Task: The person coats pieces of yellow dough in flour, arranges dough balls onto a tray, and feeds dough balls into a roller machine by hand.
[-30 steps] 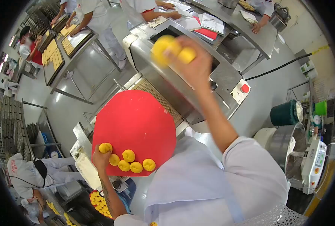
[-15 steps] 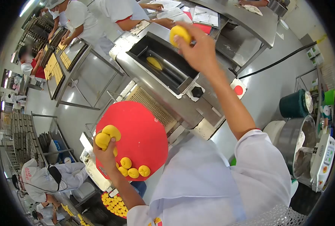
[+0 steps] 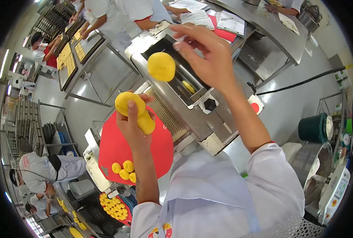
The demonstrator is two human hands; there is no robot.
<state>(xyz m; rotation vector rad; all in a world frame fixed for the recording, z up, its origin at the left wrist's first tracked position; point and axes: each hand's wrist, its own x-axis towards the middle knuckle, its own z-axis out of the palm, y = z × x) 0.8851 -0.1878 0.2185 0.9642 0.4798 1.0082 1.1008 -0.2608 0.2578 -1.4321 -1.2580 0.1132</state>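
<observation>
My left hand (image 3: 132,125) is raised over the red board (image 3: 166,152), closed round yellow dough pieces; a round one (image 3: 129,104) shows on top and another (image 3: 146,122) below it. Above the machine's black hopper (image 3: 172,41), my right hand (image 3: 208,59) has its fingers apart and holds nothing. A separate yellow dough ball (image 3: 161,66) appears in mid-air left of those fingers, over the hopper's near-left edge. Inside the hopper lies another yellow dough piece (image 3: 188,87). Several small dough balls (image 3: 124,174) rest on the board's lower part, partly behind my left forearm.
The metal machine (image 3: 192,119) has a black knob (image 3: 210,104) and a red button (image 3: 255,108). More dough balls fill a red tray (image 3: 129,223) below. Co-workers stand at tables with trays (image 3: 67,63) and papers (image 3: 232,23). A mixing bowl (image 3: 307,166) is at right.
My right hand has opened, and the dough ball it held is now apart from it, lower left. My left hand has risen toward the machine with its dough pieces. The view has shifted slightly.
</observation>
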